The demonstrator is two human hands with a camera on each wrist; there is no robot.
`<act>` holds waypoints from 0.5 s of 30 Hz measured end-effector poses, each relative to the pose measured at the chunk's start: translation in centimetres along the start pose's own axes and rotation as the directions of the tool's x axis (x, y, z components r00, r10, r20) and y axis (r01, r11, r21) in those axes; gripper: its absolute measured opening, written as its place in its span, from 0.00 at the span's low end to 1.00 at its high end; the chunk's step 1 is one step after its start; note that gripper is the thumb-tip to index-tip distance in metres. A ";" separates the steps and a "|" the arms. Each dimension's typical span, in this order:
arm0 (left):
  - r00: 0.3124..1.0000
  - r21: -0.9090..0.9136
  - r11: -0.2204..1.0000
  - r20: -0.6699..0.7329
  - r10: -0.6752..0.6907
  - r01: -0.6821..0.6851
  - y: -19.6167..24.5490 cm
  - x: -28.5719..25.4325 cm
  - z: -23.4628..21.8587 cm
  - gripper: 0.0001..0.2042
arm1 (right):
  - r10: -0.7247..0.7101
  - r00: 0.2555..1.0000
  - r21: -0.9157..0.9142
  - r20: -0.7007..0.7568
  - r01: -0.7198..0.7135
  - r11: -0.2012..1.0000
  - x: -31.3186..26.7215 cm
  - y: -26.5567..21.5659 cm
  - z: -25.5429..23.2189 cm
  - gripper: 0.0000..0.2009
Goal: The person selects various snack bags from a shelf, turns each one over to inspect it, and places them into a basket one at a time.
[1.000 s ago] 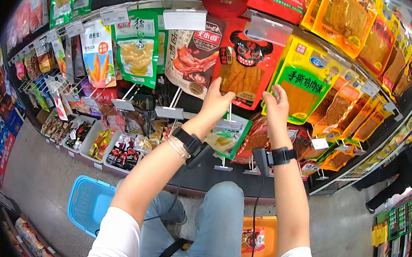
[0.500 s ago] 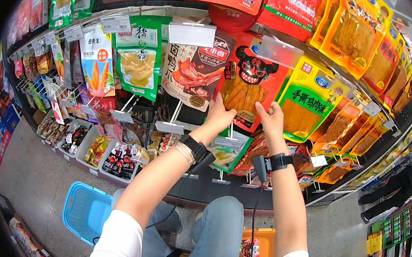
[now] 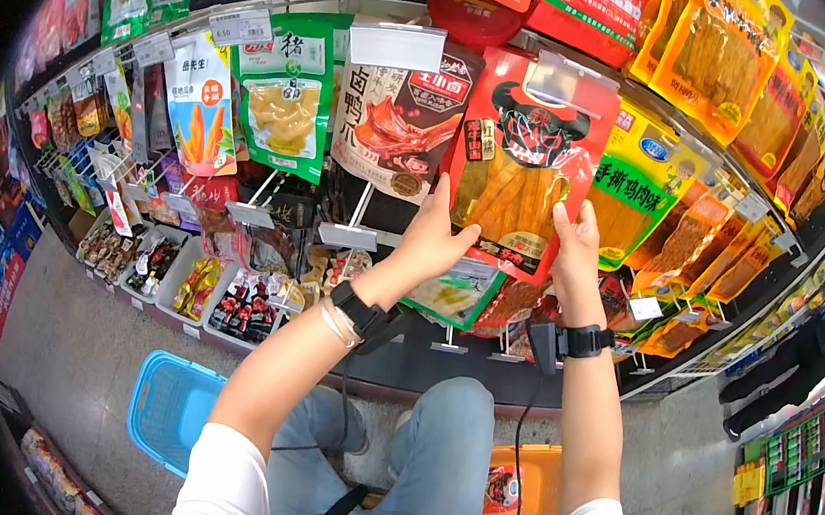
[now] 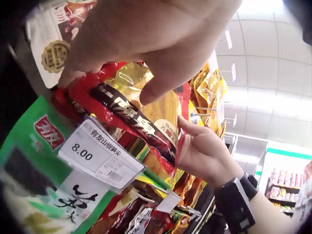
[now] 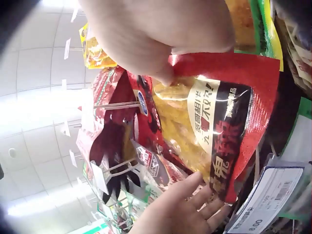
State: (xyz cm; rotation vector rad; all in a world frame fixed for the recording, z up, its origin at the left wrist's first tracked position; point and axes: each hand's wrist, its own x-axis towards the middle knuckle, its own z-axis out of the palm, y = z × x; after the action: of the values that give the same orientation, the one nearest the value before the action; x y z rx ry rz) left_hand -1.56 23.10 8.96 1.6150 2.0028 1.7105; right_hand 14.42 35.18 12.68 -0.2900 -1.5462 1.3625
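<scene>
Both hands hold a red snack bag with a black cartoon face and a clear window, tilted on the shelf front. The left hand grips its lower left edge, thumb on the front. At the lower right edge, the right hand pinches it, thumb on the front. In the left wrist view the left thumb lies on the bag's window; the right wrist view shows the right hand on the bag. A clear tag holder overlaps the bag's top.
A brown-red bag hangs left of it, a yellow-green bag right. Below hangs a green bag behind a price tag. On the floor are a blue basket and an orange basket holding a red packet. Another person's legs show right.
Both hands, earlier near the bag's lower edges, now hold it. The bag has shifted and tilted, its lower part swung toward the right, overlapping the yellow-green bag.
</scene>
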 end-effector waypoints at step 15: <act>0.999 -0.475 0.879 0.046 -0.017 0.037 5.1 -7.5 -4.8 0.25 | 0.140 0.990 0.251 -0.006 -0.134 0.959 -6.4 -5.1 1.6 0.09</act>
State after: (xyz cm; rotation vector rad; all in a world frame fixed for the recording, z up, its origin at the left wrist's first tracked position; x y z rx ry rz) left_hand 2.26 13.67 10.51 1.4239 1.4138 1.9400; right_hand 18.23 27.85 13.92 -0.2594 -1.3365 1.6397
